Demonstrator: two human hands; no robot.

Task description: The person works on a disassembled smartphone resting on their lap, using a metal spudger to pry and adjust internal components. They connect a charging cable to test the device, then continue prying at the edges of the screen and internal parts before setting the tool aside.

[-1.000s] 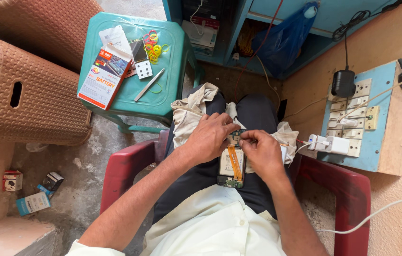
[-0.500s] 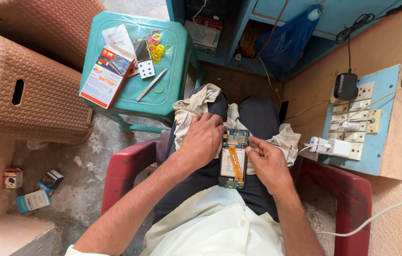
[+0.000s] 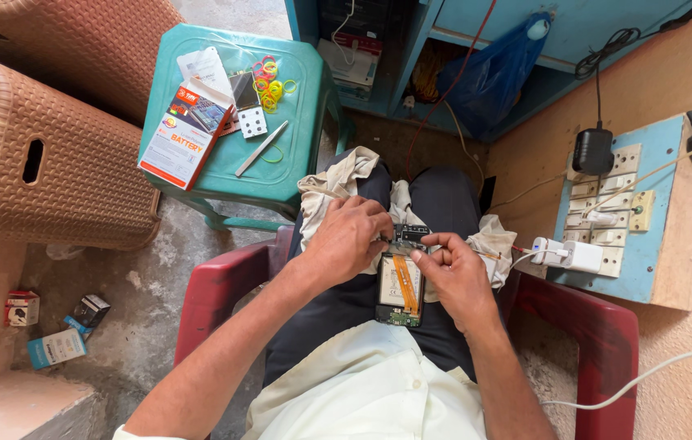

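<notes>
An opened phone (image 3: 401,287) with its back off lies on my lap, showing a white battery and an orange flex strip. My left hand (image 3: 348,239) rests at its upper left edge, fingers curled against the top circuit board. My right hand (image 3: 453,275) grips the phone's right side, thumb and forefinger pinched at the top of the board. Whether a small tool sits in my left fingers cannot be made out. A cream cloth (image 3: 338,186) is spread over my knees under the phone.
A green plastic stool (image 3: 293,138) ahead carries a battery box (image 3: 183,134), a phone part, tweezers (image 3: 262,148) and coloured rubber bands. A switchboard (image 3: 617,213) with a plugged charger hangs at right. Woven brown chairs (image 3: 44,155) stand at left; small boxes (image 3: 57,346) lie on the floor. Red chair arms flank me.
My right hand slid down from the top of the phone to its right side. My left hand stayed at the top edge. The view shifted slightly.
</notes>
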